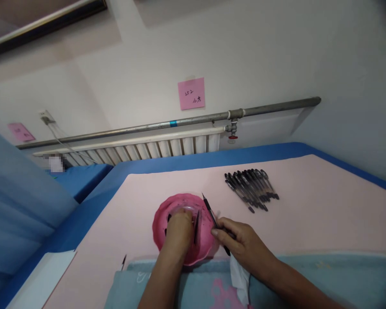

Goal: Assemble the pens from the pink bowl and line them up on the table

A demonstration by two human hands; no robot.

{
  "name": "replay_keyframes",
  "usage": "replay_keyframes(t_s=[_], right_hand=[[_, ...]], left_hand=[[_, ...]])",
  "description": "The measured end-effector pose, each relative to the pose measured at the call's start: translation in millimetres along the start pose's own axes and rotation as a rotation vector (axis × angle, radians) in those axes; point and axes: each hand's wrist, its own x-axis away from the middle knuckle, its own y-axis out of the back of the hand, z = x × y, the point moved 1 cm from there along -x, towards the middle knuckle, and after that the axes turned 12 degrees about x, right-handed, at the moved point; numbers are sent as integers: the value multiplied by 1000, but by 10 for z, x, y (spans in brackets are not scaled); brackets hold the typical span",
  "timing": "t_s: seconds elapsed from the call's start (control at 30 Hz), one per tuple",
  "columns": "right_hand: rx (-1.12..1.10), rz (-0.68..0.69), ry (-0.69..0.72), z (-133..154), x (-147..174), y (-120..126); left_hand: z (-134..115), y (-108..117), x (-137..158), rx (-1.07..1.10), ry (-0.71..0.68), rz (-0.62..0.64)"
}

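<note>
My right hand [236,238] is closed round a black pen [210,211], its bare pointed tip up and to the left. White tissue [239,274] hangs just below that hand; whether the fingers grip it too is unclear. Down inside a scalloped pink bowl [161,210] is my left hand [180,223], bent at the wrist with its fingers mostly hidden. Slim dark pen parts [197,227] lie in the bowl, right beside the left hand. Dark specks mark the bowl's inner wall.
Several capped black pens [249,189] lie in a slanted row on the pink tabletop [324,206]. A teal cloth [309,274] covers the near edge, with a small dark pen piece [124,261] by its left end. White paper [43,279] lies at left; a radiator [167,147] stands behind.
</note>
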Motion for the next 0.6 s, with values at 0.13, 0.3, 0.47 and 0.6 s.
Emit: replay_keyframes(t_s=[0.13, 0.3, 0.47, 0.6], right_hand=[[3, 9, -7, 6, -4, 3], [-9, 34, -2, 20, 6, -15], [-6, 136, 34, 39, 60, -88], [15, 195, 58, 58, 82, -133]], left_hand=[[-5, 37, -9, -29, -9, -33], [52, 198, 2, 516, 19, -136], [42, 271, 44, 1256, 210, -30], [10, 290, 67, 1475, 267, 15]])
